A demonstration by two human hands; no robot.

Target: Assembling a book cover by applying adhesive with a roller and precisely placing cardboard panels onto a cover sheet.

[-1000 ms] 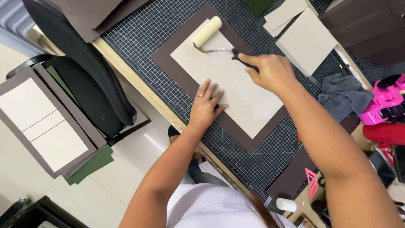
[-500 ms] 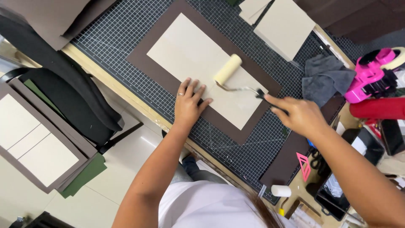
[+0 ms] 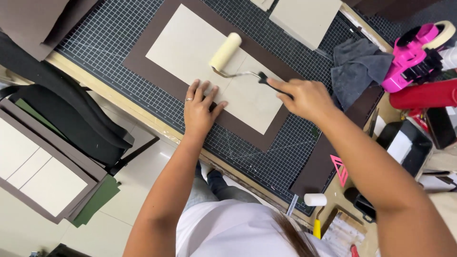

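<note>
A cream foam roller (image 3: 225,51) lies on the beige boards (image 3: 209,62), which sit on a dark brown sheet (image 3: 143,57) over the gridded cutting mat (image 3: 100,33) on the worktop (image 3: 157,126). The right hand (image 3: 304,97) is closed around the black handle of the roller. The left hand (image 3: 197,109) is flat with fingers spread, pressing on the edge of the board and the brown sheet. A grey cloth (image 3: 354,66) and a pink tape dispenser (image 3: 412,57) are at the right.
</note>
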